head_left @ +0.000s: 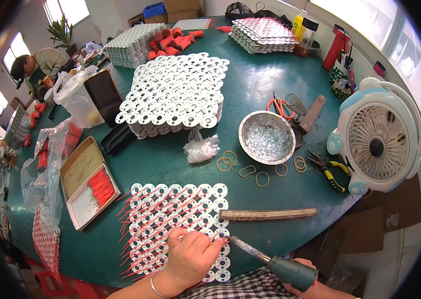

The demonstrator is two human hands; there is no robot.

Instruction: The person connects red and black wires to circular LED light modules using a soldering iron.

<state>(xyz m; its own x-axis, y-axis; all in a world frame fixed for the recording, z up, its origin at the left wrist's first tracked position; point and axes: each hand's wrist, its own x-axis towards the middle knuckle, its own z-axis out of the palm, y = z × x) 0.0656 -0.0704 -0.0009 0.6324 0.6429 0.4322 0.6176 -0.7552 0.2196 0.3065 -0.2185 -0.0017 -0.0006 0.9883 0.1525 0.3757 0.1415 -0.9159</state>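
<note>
A panel of round white circuit boards (220, 205) lies on the green table in front of me, with thin red wires slanting leftward across most of its columns. Over its lower right part, my left hand (193, 256) is closed in a pinch; a bit of red wire (226, 242) shows at the fingertips. My right hand (302, 262), mostly hidden behind the handle, grips a soldering iron (290, 272) with a dark green body. The iron's metal tip points up and left, close to my left fingertips at the panel's right column. Whether the tip touches a board cannot be made out.
A wooden strip (268, 214) lies against the panel's right edge. Beyond are a metal bowl of small clear pieces (266, 114), yellow-handled pliers (334, 174), a fan (377, 139) and a stack of circuit panels (173, 89). A box of red wires (78, 202) stands left; a co-worker sits far left.
</note>
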